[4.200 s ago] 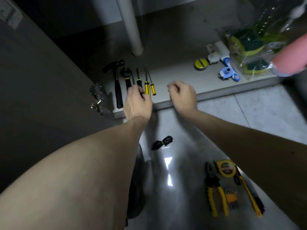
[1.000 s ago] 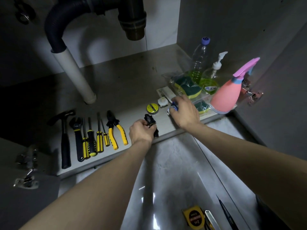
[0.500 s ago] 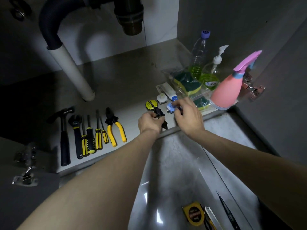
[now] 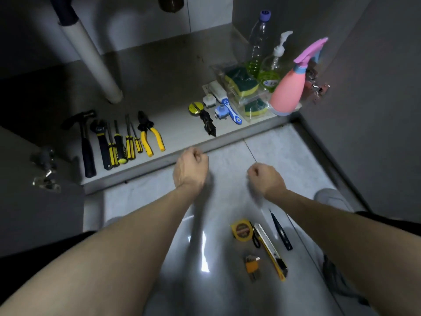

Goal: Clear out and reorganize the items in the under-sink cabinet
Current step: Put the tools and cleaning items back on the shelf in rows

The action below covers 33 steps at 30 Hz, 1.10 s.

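Note:
On the cabinet floor [image 4: 168, 71] a row of tools lies at the left: a hammer [image 4: 85, 142], a wrench [image 4: 101, 142], screwdrivers [image 4: 127, 142] and yellow pliers [image 4: 149, 135]. A black bundle [image 4: 208, 123] lies near the front edge beside a yellow tape roll [image 4: 196, 108] and a blue-handled brush [image 4: 229, 106]. My left hand [image 4: 190, 169] and my right hand [image 4: 265, 180] hover over the tiled floor in front of the cabinet, fingers curled, holding nothing.
At the right of the cabinet stand a pink spray bottle [image 4: 289, 87], a pump bottle [image 4: 273, 71], a clear bottle [image 4: 258, 42] and bagged sponges [image 4: 241, 84]. A white drain pipe [image 4: 91, 58] rises at the left. A tape measure [image 4: 241, 230], utility knife [image 4: 271, 252], black tweezers [image 4: 281, 231] and orange tool [image 4: 251, 266] lie on the tiles.
My left hand has let go of the black bundle, which now lies on the cabinet floor. Both hands have drawn back out of the cabinet over the tiles.

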Available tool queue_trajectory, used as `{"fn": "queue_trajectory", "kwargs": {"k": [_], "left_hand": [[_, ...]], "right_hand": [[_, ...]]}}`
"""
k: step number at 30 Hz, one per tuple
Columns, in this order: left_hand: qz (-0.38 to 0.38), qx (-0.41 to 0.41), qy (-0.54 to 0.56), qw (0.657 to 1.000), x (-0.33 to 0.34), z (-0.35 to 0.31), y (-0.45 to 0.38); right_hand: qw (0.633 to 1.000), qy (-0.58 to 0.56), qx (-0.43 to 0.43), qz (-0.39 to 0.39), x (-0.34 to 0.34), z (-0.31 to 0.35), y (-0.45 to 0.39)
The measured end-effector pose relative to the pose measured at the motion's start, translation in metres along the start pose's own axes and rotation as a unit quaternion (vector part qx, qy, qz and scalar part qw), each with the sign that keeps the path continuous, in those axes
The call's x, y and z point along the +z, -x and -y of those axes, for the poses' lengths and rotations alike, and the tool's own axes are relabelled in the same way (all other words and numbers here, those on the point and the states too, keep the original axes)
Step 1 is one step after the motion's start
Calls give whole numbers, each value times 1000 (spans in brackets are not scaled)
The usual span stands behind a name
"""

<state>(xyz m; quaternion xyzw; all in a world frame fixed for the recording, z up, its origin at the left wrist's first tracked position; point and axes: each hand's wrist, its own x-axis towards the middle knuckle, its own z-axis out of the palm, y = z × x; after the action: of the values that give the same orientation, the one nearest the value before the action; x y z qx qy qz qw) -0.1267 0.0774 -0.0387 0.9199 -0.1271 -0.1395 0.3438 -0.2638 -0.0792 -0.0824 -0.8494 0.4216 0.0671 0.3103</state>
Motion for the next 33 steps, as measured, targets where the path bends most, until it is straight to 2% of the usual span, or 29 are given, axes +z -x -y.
{"fn": "queue_trajectory", "kwargs": {"k": [4, 8, 13, 18, 24, 28, 33], "left_hand": [[145, -18, -47, 988, 22, 50, 67], [268, 65, -116, 954, 52, 75, 117], [272, 207, -180, 922, 79, 72, 134], [294, 263, -253, 883, 95, 74, 123], [298, 276, -281, 869, 92, 83, 117], [308, 250, -319, 861, 78, 82, 111], [315, 213, -345, 858, 63, 84, 108]], "right_hand": [[985, 124, 32, 115, 13, -44, 59], [988, 123, 32, 92, 37, -78, 124], [995, 56, 33, 82, 68, -90, 188], [993, 23, 75, 84, 96, -88, 208], [993, 20, 98, 63, 109, -81, 205], [994, 6, 107, 25, 113, -74, 200], [988, -27, 153, 17, 111, -67, 196]]}}
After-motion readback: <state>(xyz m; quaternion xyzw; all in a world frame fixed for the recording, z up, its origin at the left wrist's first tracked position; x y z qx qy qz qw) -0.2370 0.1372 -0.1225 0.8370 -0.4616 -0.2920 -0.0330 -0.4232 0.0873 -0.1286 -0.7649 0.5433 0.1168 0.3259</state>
